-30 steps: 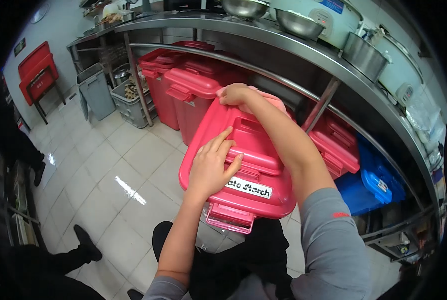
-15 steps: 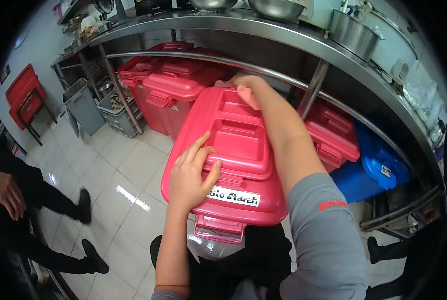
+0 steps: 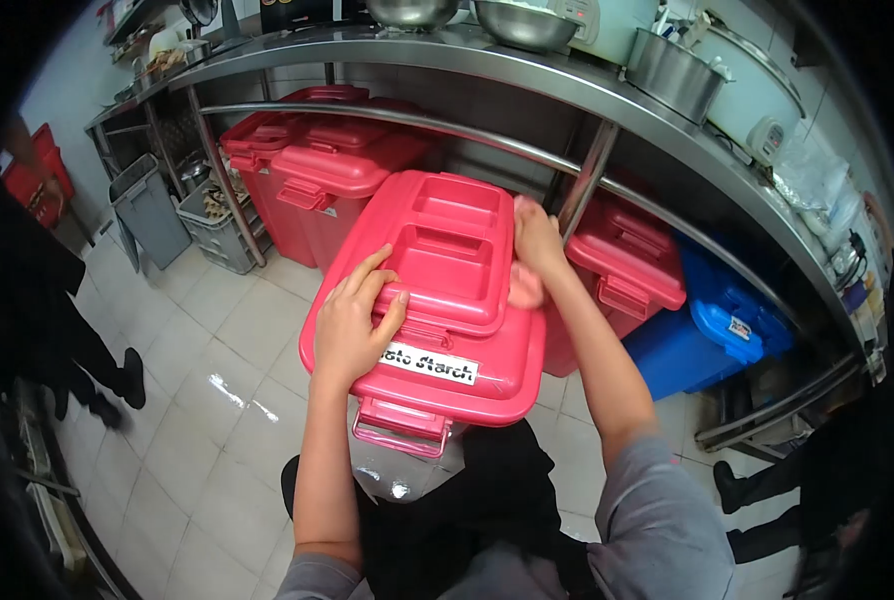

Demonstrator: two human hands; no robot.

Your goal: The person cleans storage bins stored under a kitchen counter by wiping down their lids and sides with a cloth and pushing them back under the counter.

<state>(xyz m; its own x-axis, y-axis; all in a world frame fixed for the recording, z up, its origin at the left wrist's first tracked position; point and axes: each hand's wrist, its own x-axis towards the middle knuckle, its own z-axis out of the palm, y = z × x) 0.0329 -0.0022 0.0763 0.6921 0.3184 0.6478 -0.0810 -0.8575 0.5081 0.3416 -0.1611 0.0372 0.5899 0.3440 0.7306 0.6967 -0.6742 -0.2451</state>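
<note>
A red plastic bin (image 3: 417,345) stands before me with its lid closed. Its front carries a white label (image 3: 429,362) ending in "Starch", partly covered by my left wrist. My left hand (image 3: 355,315) lies on the lid's left front part, fingers spread over the raised edge. Beyond the lid's right edge, my right hand (image 3: 537,240) is closed around a pinkish-red cloth (image 3: 527,288), slightly blurred. The cloth hangs against the side of the lid; some of it also shows above my fingers.
More red bins (image 3: 332,165) and a blue bin (image 3: 712,335) stand under the steel counter (image 3: 417,52), behind a metal rail (image 3: 407,118). Metal bowls (image 3: 527,22) and a pot (image 3: 672,75) sit on top. People in dark clothing stand left (image 3: 27,260) and right (image 3: 817,490).
My right hand has come from the lid's far edge toward me along its right side, bringing the cloth. My left hand stays on the lid. The person at left has stepped back.
</note>
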